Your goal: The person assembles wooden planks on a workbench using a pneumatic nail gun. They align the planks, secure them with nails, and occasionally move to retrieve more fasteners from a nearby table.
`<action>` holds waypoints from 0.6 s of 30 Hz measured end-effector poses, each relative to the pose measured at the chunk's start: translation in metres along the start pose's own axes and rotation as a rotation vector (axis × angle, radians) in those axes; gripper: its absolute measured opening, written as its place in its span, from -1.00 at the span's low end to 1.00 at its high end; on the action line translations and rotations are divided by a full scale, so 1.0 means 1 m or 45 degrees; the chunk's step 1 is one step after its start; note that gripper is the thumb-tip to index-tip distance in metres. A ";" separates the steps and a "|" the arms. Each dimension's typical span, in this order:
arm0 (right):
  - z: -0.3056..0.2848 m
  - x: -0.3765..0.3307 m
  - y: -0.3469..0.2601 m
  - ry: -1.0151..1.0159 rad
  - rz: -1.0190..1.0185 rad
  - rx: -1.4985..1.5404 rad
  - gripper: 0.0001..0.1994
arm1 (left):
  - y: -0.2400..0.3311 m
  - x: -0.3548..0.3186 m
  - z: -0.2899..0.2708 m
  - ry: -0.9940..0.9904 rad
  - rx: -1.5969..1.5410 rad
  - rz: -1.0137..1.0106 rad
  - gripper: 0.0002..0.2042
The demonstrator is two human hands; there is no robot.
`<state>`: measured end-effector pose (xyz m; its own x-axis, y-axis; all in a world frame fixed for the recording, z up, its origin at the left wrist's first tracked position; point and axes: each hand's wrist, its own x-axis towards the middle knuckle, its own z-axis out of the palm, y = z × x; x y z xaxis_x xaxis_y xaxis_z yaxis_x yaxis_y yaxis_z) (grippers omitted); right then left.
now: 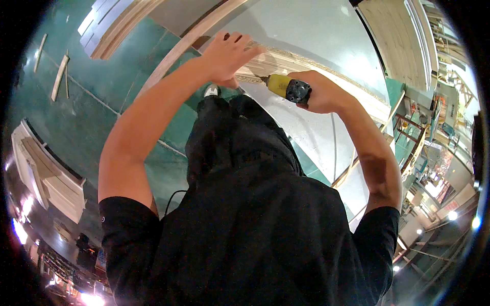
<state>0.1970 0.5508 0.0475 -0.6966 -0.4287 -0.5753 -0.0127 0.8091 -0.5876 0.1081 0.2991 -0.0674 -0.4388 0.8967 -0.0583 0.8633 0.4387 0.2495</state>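
Just ahead of the person's body, a long piece of pale wood (278, 62) lies slantwise over a pale grey surface (311, 23), perhaps a worktop, with a yellow and black power drill (286, 87) at its near edge. The right hand (324, 93) has its grip closed around the power drill, whose dark bit points left, toward the wood; whether the tip touches is too small to tell. The left hand (227, 56) has an open grip, fingers spread, over the left part of the wood, with nothing seen in it; I cannot tell whether it presses on the piece. Judging from this pose, the work looks under way rather than finished. No completed hole or seated screw can be made out, so how much is done, and how much is left, stays uncertain. Other boards (120, 25) sit stacked, apart from both hands, at the upper left.
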 end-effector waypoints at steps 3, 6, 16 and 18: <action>-0.001 0.008 -0.004 -0.029 0.022 -0.009 -0.49 | -0.001 -0.001 -0.002 0.010 -0.003 0.023 0.10; 0.000 0.010 -0.010 -0.013 0.041 -0.019 -0.45 | 0.000 -0.001 -0.008 -0.001 -0.060 0.013 0.08; -0.007 0.015 -0.032 -0.113 0.228 -0.116 -0.36 | 0.000 -0.002 -0.003 -0.024 -0.088 -0.003 0.08; -0.006 0.013 -0.034 -0.064 0.167 -0.167 -0.43 | 0.000 -0.002 -0.004 -0.030 -0.100 -0.003 0.08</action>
<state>0.1837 0.5202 0.0634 -0.6618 -0.3332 -0.6715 -0.0199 0.9033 -0.4286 0.1079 0.2969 -0.0639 -0.4339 0.8973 -0.0817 0.8398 0.4356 0.3241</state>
